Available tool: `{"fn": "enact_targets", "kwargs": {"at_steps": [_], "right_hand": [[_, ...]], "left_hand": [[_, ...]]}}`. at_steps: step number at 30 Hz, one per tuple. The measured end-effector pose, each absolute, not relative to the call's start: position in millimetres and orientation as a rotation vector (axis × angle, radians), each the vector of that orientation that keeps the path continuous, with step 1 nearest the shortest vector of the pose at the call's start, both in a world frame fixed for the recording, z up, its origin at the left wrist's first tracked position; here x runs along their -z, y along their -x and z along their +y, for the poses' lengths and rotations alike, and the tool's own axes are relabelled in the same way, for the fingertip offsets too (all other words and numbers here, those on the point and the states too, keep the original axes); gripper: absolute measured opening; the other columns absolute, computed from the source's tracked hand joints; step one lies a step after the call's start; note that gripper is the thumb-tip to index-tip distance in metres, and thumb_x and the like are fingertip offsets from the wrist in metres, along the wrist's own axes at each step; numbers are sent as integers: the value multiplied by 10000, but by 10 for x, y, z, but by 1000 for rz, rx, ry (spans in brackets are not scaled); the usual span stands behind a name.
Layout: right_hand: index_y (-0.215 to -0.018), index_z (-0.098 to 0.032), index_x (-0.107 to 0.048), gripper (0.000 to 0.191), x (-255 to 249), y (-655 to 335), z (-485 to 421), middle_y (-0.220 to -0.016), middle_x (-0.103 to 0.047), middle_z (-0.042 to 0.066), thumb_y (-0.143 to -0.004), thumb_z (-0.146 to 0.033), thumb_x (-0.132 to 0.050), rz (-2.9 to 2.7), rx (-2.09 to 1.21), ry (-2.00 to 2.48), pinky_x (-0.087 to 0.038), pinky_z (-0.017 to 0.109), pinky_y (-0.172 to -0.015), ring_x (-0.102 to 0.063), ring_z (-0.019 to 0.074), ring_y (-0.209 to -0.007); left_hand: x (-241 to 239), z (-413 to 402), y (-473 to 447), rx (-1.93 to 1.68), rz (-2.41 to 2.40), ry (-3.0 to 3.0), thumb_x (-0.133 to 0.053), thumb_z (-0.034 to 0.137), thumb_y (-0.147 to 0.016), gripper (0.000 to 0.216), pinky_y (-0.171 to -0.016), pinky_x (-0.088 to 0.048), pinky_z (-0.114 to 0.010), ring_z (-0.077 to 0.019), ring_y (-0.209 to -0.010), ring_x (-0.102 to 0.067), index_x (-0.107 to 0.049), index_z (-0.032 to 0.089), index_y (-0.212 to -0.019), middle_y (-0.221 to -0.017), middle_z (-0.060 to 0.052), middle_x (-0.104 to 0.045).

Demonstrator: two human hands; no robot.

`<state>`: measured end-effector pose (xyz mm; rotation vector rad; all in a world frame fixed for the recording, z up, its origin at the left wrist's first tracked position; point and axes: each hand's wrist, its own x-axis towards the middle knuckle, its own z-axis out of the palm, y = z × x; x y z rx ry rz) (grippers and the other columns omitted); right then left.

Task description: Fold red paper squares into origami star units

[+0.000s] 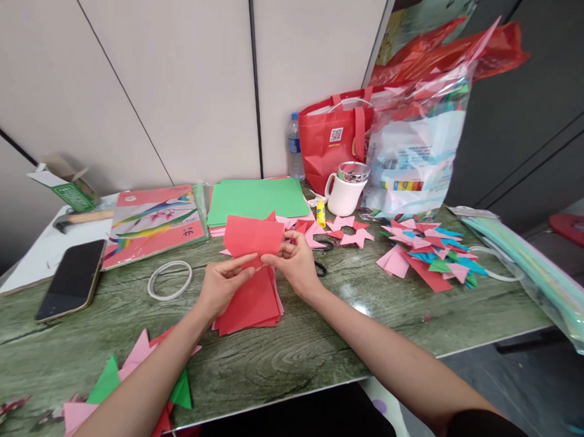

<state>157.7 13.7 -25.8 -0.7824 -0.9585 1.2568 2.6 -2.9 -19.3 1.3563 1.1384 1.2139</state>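
A folded red paper sheet (252, 235) is held up above the green wood-grain table (275, 361). My left hand (224, 285) pinches its lower edge with closed fingers. My right hand (294, 261) grips its right edge, fingers curled. Directly beneath lies a stack of red paper squares (251, 304) with pink ones under it.
A phone (72, 279), a white tape ring (170, 279), a pink paper pack (155, 223) and green sheets (258, 200) lie to the left and behind. Scissors (322, 256), a white mug (345, 190), a red bag (333, 139), folded coloured pieces (430, 252) and loose triangles (132, 373) surround them.
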Motion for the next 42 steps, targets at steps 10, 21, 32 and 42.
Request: {"fn": "enact_targets", "kwargs": {"at_steps": [10,21,32,42], "right_hand": [[-784,-157,-612,372,256,-1671,183,-627,-609,-39,-488,-287,-798,-899,-1603,811,-499,219,-533,-564,92,-541],[-1066,-182,-481,567,296,-1582,105,-1032,-616,78,-551,-194,-719,-1355,-1044,942,-527,308,-691,-605,225,-900],[-959,-196,-489,470,252,-1670,191,-608,-588,-49,-574,-287,-743,-1080,-1493,699,-572,339,-585,-653,173,-566],[-999,-220,-440,357,241,-1688,257,-717,-622,-7,-717,-376,-593,-981,-1369,824,-538,324,-573,-633,164,-612]], "left_hand": [[171,-33,-19,-1225,1108,-1360,-722,212,-615,309,-474,-397,-196,-73,-438,-467,-719,177,-922,-456,48,-558],[166,-53,-46,-1193,1142,-1468,-702,201,-625,274,-406,-337,-181,-65,-410,-426,-728,164,-896,-453,38,-578],[175,13,15,-1204,1141,-1320,-746,221,-589,377,-505,-444,-195,-103,-517,-565,-703,146,-956,-563,2,-659],[154,53,58,-1210,1140,-1302,-728,243,-581,392,-621,-500,-246,-179,-706,-652,-699,140,-958,-786,-76,-716]]}}
